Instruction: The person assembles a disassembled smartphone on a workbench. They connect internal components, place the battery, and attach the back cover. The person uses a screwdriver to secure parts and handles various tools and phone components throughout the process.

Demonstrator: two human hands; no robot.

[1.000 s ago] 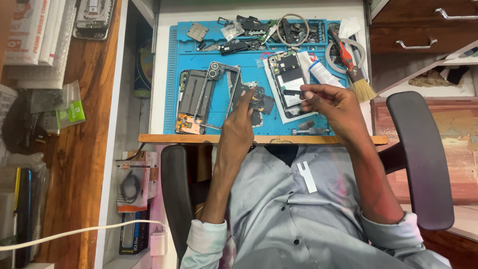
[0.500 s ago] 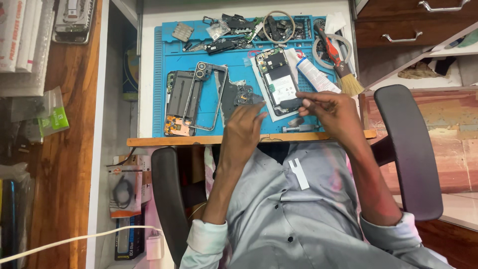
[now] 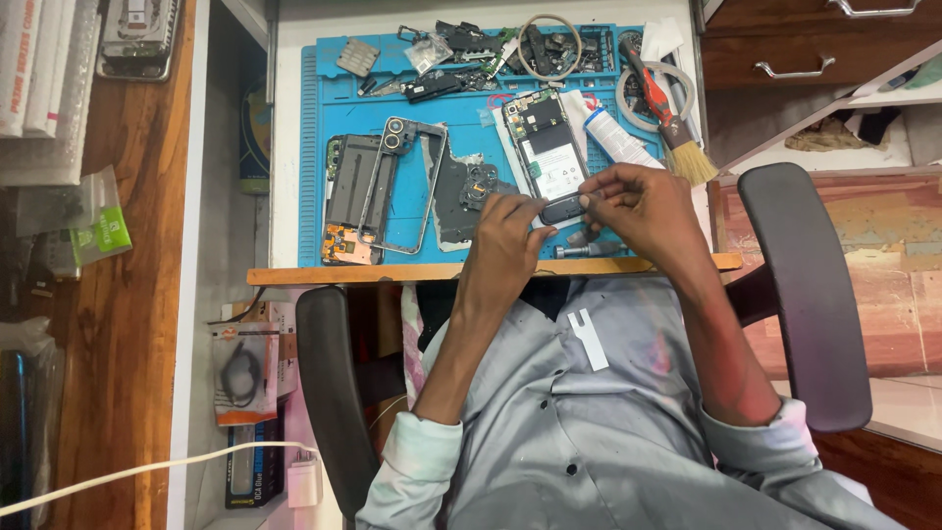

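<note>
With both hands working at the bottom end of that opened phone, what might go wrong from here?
1. The opened phone lies close to the mat's front edge; a nudge from the left hand or right hand might push it off.
2. Loose parts crowd the mat; small pieces could get mixed up.

matt blue rubbery mat (image 3: 304, 147), wooden desk edge (image 3: 324, 274), bristly brush (image 3: 675, 126)

Both hands (image 3: 579, 216) moved onto the opened phone (image 3: 548, 157).

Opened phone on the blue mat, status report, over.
Left hand and right hand both at the lower end of the opened phone. Brush and white tube lie beside it, nothing blocking.
</note>
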